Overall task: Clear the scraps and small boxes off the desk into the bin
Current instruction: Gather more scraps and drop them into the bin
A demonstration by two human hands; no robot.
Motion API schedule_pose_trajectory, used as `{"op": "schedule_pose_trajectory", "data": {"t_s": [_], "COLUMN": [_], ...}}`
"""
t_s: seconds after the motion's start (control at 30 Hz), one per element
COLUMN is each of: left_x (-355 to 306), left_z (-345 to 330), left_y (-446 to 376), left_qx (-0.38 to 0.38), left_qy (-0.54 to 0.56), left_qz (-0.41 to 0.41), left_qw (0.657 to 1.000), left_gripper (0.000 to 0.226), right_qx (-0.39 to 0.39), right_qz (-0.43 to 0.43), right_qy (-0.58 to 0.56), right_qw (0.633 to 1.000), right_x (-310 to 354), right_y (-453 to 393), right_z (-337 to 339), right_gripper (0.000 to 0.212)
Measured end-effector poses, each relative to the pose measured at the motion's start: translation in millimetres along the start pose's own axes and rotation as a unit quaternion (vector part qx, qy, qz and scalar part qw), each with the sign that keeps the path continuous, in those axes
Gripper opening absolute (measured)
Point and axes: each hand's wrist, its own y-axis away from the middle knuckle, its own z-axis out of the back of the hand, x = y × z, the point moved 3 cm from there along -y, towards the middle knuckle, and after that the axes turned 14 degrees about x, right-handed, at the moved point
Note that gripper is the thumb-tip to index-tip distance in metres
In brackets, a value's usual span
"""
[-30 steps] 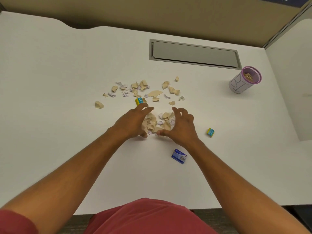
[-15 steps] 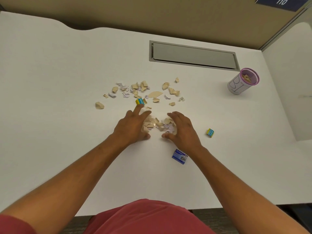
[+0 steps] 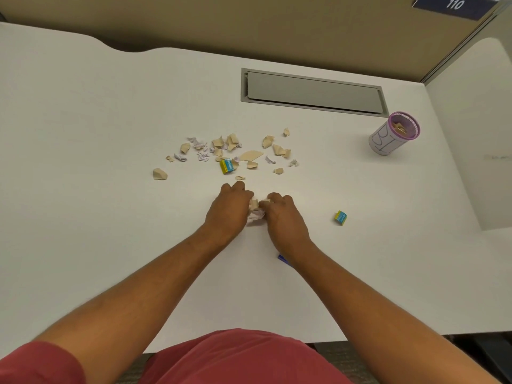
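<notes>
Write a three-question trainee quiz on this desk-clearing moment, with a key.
1. True or false: the small white paper-wrapped bin with the purple rim already holds some scraps.
2. Which lies nearest that bin? A) the yellow-and-blue small box among the loose tan and white paper scraps B) the yellow-and-blue small box lying alone C) the blue box mostly hidden under the right forearm
3. What do the left hand and right hand squeeze between them?

Key: 1 true. 2 B. 3 A bunch of crumpled paper scraps.
</notes>
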Motion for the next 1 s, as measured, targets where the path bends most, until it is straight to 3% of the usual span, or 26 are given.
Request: {"op": "schedule_pose_trajectory", "data": {"t_s": [0.17,0.27,0.33,0.43,0.47,0.57,0.67,0.83,1.0], "left_x": [-5.6,-6.4,-10.3,-29.2,-38.9,-73.6,-112.2,-186.5,-267.7], "left_z": [0.0,-0.9,-4.1,-6.2,-3.9,6.7,19.1,44.4,75.6], "left_y": [-1.7,-4.4,-8.4,-15.5,-17.7,-27.7,-45.5,-91.4,-152.6], "left_qx": [-0.029,-0.060,-0.047,-0.006,0.003,0.014,0.026,0.058,0.071], "left_qy": [0.140,0.297,0.437,0.673,0.720,0.791,0.818,0.814,0.824], "left_qz": [0.033,0.070,0.102,0.126,0.126,0.108,0.079,0.048,0.021], "left_qw": [0.989,0.950,0.892,0.728,0.683,0.602,0.569,0.576,0.561], "left_gripper": [0.037,0.033,0.029,0.024,0.023,0.025,0.022,0.015,0.014], "right_qx": [-0.008,-0.031,-0.033,0.014,0.019,0.023,0.012,-0.024,-0.086], "right_qz": [0.008,-0.058,-0.108,-0.135,-0.133,-0.119,-0.114,-0.103,-0.093], "right_qy": [-0.038,-0.271,-0.476,-0.755,-0.795,-0.846,-0.859,-0.867,-0.841], "right_qw": [0.999,0.960,0.872,0.642,0.592,0.519,0.499,0.487,0.526], "right_x": [-20.9,-40.7,-59.5,-83.5,-93.4,-126.8,-162.4,-229.8,-300.1], "right_y": [-5.1,0.8,4.9,12.7,15.4,24.3,32.5,31.4,10.6], "right_z": [1.7,15.8,23.5,37.8,44.0,64.2,86.1,131.0,183.3], "right_gripper": [0.022,0.022,0.014,0.016,0.017,0.013,0.015,0.013,0.007]}}
